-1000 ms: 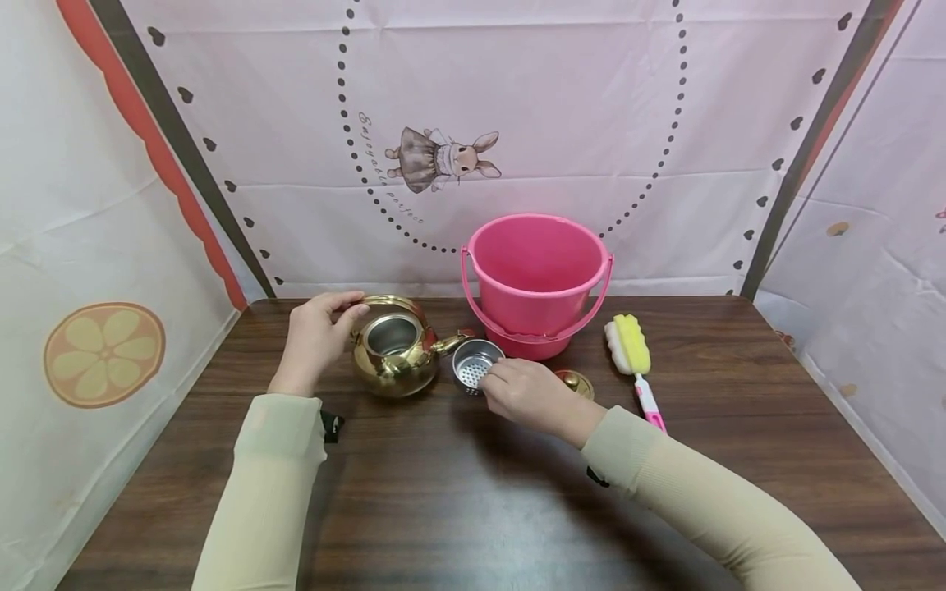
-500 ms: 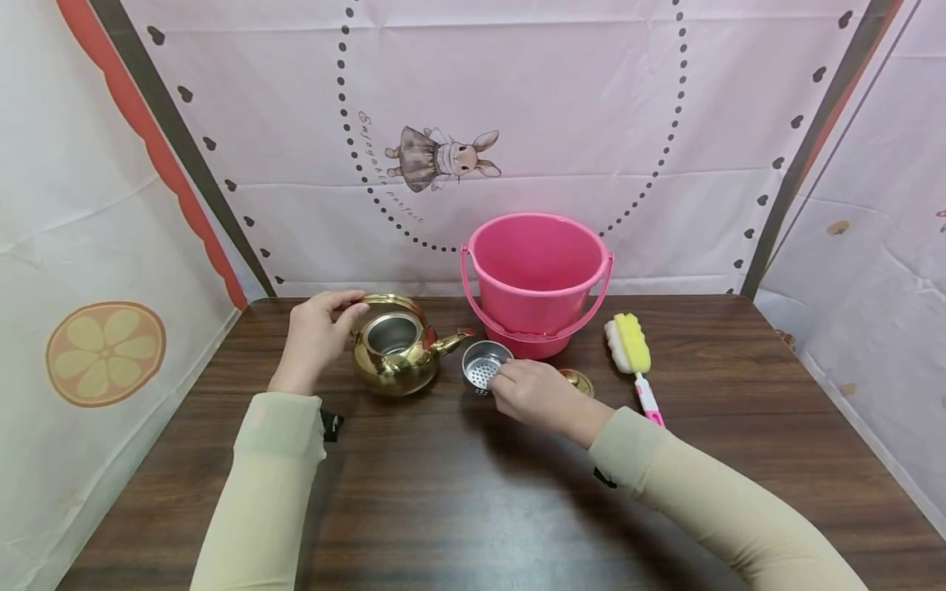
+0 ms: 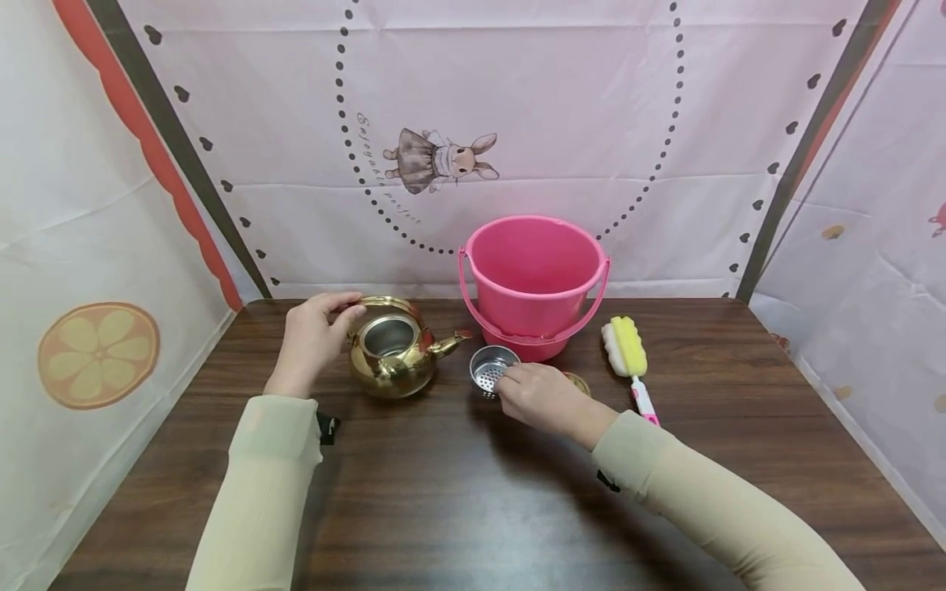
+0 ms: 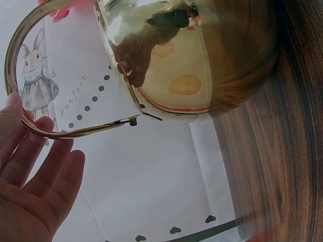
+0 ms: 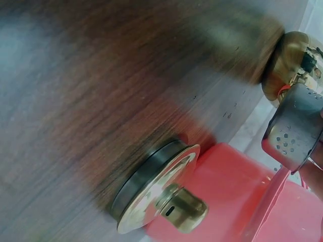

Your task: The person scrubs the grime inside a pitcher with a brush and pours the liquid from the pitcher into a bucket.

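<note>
My left hand (image 3: 310, 336) pinches the arched handle of a shiny gold teapot (image 3: 392, 374) between thumb and fingers. The pot stands upright on the table with its top uncovered and its spout pointing right. In the left wrist view, the handle (image 4: 55, 134) passes between the thumb and fingertips. Right of the spout, my right hand (image 3: 543, 398) holds a steel tea strainer (image 3: 489, 376) by its near right rim. Holes dot its bottom, and dark holes also show on the strainer (image 5: 287, 138) in the right wrist view. The gold teapot lid (image 5: 166, 196) lies behind that hand, its knob facing the bucket there.
A pink bucket (image 3: 528, 316) with its bail hanging down in front stands at the back, behind the strainer. To its right lies a brush with a yellow and white sponge head (image 3: 626, 346). A printed cloth (image 3: 591, 98) hangs behind the wooden table (image 3: 443, 509).
My right hand has carried the strainer to the right, away from the teapot's spout, and now covers more of the lid. The left hand and teapot have stayed in place.
</note>
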A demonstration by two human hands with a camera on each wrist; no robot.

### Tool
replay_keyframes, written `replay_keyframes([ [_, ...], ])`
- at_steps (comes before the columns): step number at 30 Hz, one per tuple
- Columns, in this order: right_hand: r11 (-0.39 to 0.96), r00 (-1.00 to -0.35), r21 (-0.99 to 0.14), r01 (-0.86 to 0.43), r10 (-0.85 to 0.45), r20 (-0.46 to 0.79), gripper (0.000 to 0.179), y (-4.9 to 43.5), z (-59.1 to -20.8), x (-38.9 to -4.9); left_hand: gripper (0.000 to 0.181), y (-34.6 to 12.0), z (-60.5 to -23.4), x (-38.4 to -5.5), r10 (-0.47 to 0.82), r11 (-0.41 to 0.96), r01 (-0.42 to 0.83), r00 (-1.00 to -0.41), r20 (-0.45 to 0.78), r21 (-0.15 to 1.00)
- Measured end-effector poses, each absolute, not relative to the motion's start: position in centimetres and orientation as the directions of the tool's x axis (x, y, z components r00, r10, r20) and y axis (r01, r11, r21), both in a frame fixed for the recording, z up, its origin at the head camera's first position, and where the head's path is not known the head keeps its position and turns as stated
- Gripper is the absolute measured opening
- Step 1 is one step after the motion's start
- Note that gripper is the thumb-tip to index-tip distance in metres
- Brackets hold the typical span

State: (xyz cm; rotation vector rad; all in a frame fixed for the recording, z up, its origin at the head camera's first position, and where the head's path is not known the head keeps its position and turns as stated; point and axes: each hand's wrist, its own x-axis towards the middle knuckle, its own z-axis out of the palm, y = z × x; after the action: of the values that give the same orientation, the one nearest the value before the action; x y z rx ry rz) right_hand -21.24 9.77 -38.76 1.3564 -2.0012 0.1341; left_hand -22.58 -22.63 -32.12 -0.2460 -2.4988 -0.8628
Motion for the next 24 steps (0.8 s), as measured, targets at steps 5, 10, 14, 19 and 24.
replay_keyframes([
  [5,0.475,-0.26,0.271,-0.837,-0.783,0.566,0.009,10.3,-38.8,-21.2,0.029,-22.7,-32.3,-22.6,0.013,0.79,0.32,-0.862,0.507,0.523],
  [10,0.505,-0.317,0.253,-0.825,-0.784,0.534,0.008,10.8,-38.7,-21.2,0.03,-22.7,-32.2,-22.7,0.013,0.791,0.314,-0.866,0.499,0.525],
  [14,0.531,-0.349,0.245,-0.811,-0.775,0.527,0.005,10.9,-38.7,-21.3,0.03,-22.8,-31.9,-22.9,0.012,0.788,0.32,-0.862,0.507,0.526],
  [19,0.545,-0.371,0.224,-0.808,-0.766,0.525,0.006,10.9,-38.7,-21.2,0.03,-22.7,-31.8,-23.0,0.018,0.786,0.327,-0.861,0.509,0.525],
  [24,0.547,-0.388,0.211,-0.81,-0.771,0.506,0.005,11.0,-39.0,-21.0,0.031,-22.7,-32.1,-22.7,0.016,0.784,0.317,-0.87,0.493,0.534],
])
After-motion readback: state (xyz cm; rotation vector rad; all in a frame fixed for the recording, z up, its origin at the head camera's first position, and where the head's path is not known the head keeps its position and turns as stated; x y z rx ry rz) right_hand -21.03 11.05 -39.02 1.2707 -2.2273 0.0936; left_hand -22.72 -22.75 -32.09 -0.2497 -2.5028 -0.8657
